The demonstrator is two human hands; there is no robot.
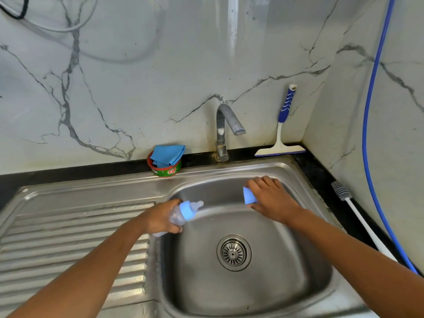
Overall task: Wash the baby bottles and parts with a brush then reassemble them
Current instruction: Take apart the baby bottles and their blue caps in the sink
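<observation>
Left hand (pixel 160 218) is seen closed around a clear baby bottle (pixel 180 215) at the left edge of the steel sink basin (pixel 286 260), in the middle of the frame, its blue collar and teat pointed to the right. Right hand (pixel 271 198), at centre right, is wrapped around a blue cap (pixel 249 195). A bottle brush (pixel 358 214) is laid on the black counter (pixel 321 177) at the right, well apart from both hands.

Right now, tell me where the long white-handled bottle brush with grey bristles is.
The bottle brush lies on the black counter right of the steel sink, bristles toward the wall, beside the blue hose.
</observation>
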